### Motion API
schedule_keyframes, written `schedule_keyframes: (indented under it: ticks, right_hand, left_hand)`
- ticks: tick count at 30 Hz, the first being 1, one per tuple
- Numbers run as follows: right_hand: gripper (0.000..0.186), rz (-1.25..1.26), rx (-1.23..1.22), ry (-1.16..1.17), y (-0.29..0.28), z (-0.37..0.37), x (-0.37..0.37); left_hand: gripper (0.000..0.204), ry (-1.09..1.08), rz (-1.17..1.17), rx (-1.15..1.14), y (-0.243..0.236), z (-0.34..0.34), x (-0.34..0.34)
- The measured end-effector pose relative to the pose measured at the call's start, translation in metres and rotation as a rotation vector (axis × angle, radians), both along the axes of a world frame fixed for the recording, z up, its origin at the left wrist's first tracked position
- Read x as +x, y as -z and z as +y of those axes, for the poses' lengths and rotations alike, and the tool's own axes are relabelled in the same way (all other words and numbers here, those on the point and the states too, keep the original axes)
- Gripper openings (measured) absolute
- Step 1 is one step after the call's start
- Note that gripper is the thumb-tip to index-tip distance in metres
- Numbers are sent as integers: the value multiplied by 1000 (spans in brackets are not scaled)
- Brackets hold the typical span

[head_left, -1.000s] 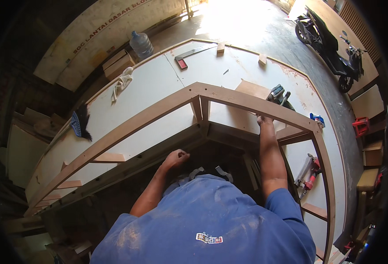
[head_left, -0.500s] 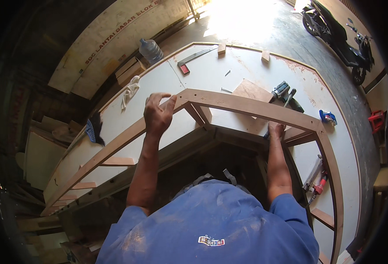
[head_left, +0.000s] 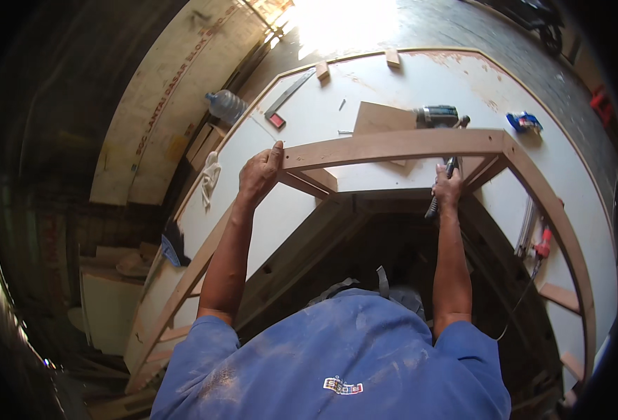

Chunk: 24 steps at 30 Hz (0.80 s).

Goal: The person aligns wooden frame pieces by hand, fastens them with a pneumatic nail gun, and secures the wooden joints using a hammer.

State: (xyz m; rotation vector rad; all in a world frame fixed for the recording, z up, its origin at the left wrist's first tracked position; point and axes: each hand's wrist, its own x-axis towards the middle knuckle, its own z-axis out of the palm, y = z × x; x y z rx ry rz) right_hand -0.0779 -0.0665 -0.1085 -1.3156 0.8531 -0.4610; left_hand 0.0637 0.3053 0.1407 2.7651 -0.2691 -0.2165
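Note:
A wooden frame (head_left: 393, 145) of angled strips with short cross pieces stands raised over the white board (head_left: 288, 231). My left hand (head_left: 258, 176) is closed over the frame at its left corner joint, thumb on the top strip. Beyond the front strip, at the right, my right hand (head_left: 448, 187) grips a hammer (head_left: 432, 208) by its dark handle. The frame strip hides part of the handle; the head shows just past it. Close to the hammer head lies a cordless drill (head_left: 438, 116), on the board beside a square wooden piece (head_left: 382, 117).
A try square (head_left: 291, 96), screws (head_left: 342, 104), two small wood blocks (head_left: 393, 58) and a blue packet (head_left: 524, 122) lie on the board. A white glove (head_left: 211, 178) and a brush (head_left: 174, 245) are at the left edge. A red-handled tool (head_left: 543, 243) with a cord lies right.
My left hand has gone from raised, spread fingers to a closed hold on the frame corner. My right hand has lifted the hammer's handle. The view has turned and shifted.

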Motion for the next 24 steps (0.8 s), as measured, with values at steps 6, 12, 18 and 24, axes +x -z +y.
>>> schedule_keyframes:
  ticks: [6, 12, 18, 24]
  right_hand:
    - [35, 339, -724, 216, -30, 18, -31]
    - [33, -250, 138, -22, -87, 171, -120]
    - [34, -325, 460, -164, -137, 262, -121]
    - [39, -303, 413, -324, -169, 270, -76]
  left_hand:
    - [67, 134, 124, -269, 19, 9, 15]
    - [59, 151, 416, -372, -3, 13, 5]
    - [60, 303, 150, -306, 25, 15, 26]
    - [65, 283, 102, -273, 45, 19, 46]
